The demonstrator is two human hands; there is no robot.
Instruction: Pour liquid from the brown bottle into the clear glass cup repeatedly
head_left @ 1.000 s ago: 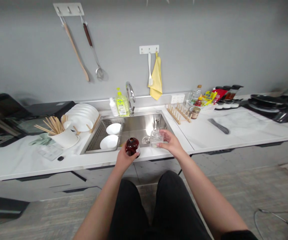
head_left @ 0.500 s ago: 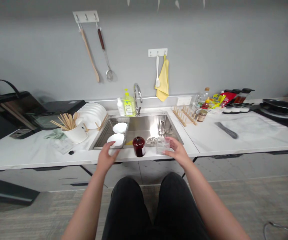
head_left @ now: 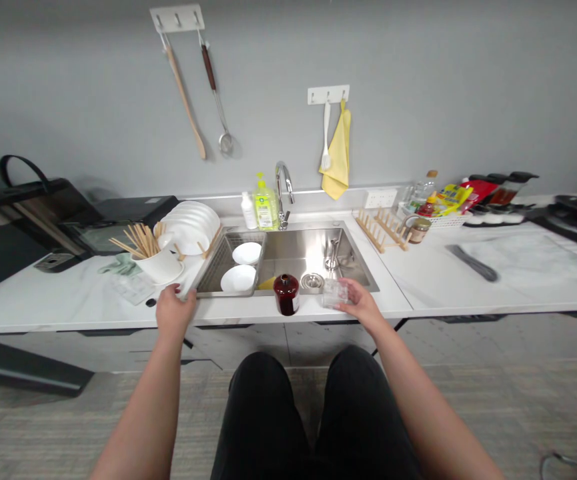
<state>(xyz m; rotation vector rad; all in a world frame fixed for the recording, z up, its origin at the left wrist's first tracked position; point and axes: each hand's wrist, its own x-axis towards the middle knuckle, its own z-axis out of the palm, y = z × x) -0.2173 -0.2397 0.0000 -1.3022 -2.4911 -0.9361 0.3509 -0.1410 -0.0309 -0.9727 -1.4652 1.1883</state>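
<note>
My right hand (head_left: 361, 303) is closed around the side of a clear square container (head_left: 335, 294), which is at the counter's front edge by the sink. My left hand (head_left: 174, 308) is over the counter left of the sink, its thumb apart from the fingers and nothing seen in it. Close to its left is a small black cap-like piece (head_left: 151, 303). Between my hands a dark red-brown bottle (head_left: 287, 295) stands upright on the sink's front rim, its neck uncovered.
The steel sink (head_left: 298, 247) has a drain rack on its left with two white bowls (head_left: 239, 278). A white pot of chopsticks (head_left: 161, 267) and racked plates (head_left: 188, 223) stand to the left. A faucet (head_left: 281, 193) and green soap bottle (head_left: 265, 207) are behind. A wooden rack (head_left: 383, 230) lies right.
My left hand has moved left, from beside the front bowl to near the small black piece. My right hand keeps hold of the clear container. The whole view has shifted slightly.
</note>
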